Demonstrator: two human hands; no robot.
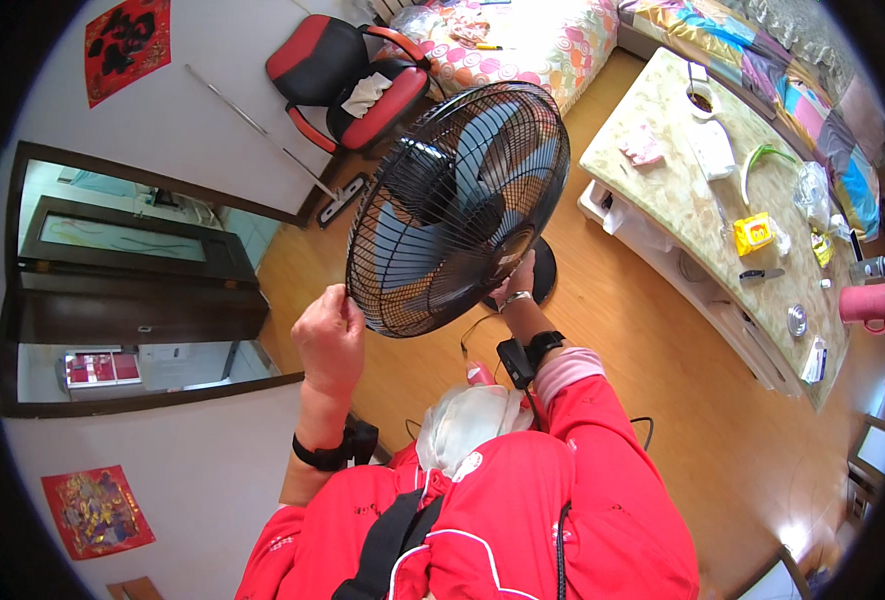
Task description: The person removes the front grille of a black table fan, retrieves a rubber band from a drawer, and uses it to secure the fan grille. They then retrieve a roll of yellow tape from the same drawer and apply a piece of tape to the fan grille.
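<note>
Standing on the wooden floor, apart from the marble-patterned desk, the black pedestal fan is directly in front of the person. Its broad wire cage looks top-heavy above the smaller round base, so a hard sideways pull could tip it. The left hand has thumb and fingertips drawn together at the cage's left rim; so narrow a grip could slip, or bend a wire if it takes much weight. The right hand reaches behind the cage's lower edge, close to the stand; its fingers are hidden, so I cannot tell how far its grip is spread or what it holds. If that hold is loose, the head could swing. Thinnest, the cable near the base could snag a foot.
</note>
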